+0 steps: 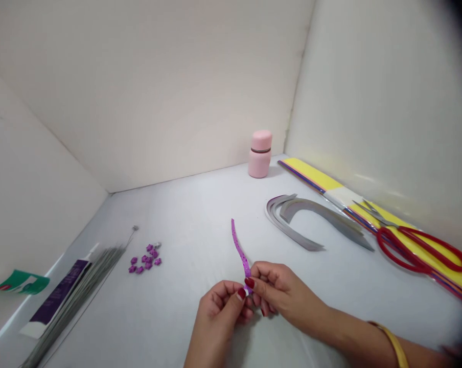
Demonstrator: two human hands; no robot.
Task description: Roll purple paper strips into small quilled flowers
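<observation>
A narrow purple paper strip [239, 249] with dark dots stands up and away from my fingers, its free end curving to the upper left. My left hand [224, 312] pinches the strip's near end between thumb and fingers, where a small white bit shows. Close against it, my right hand [279, 289] grips the same strip just above that end, thumb on top. The fold between the fingertips is partly hidden. To the left lies a loose group of small purple paper stars [148, 260], with a greyish one at its upper edge.
Bundled grey paper strips [319, 209] curl at right. Red-handled scissors [403, 235] rest on yellow packaged sheets [311, 174] along the right wall. A pink flask [260, 154] stands at the back. A purple-and-white glue tube [60, 294] and thin wires [89, 281] lie at left.
</observation>
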